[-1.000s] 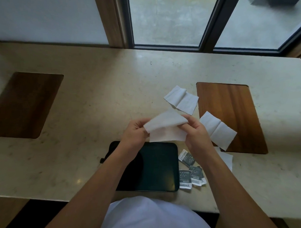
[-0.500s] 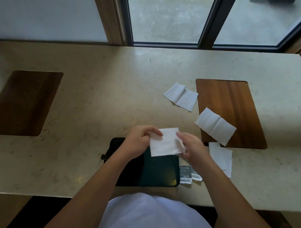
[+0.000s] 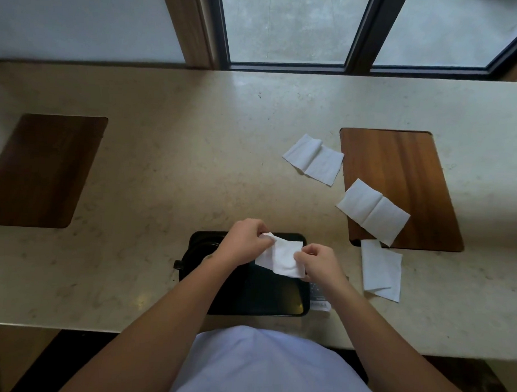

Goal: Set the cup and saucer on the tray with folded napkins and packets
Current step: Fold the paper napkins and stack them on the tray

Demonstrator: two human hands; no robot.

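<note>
Since folded smaller, napkin (image 3: 281,258) lower.

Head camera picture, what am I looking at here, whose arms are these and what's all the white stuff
There is no machine here. The picture comes from a camera worn on a person's head, looking down at their own two bare arms. The left hand and right hand pinch one white napkin above a black tray. Three more napkins lie on the counter, one partly on a wooden board. A packet shows right of the tray. No cup or saucer is in view.
</note>
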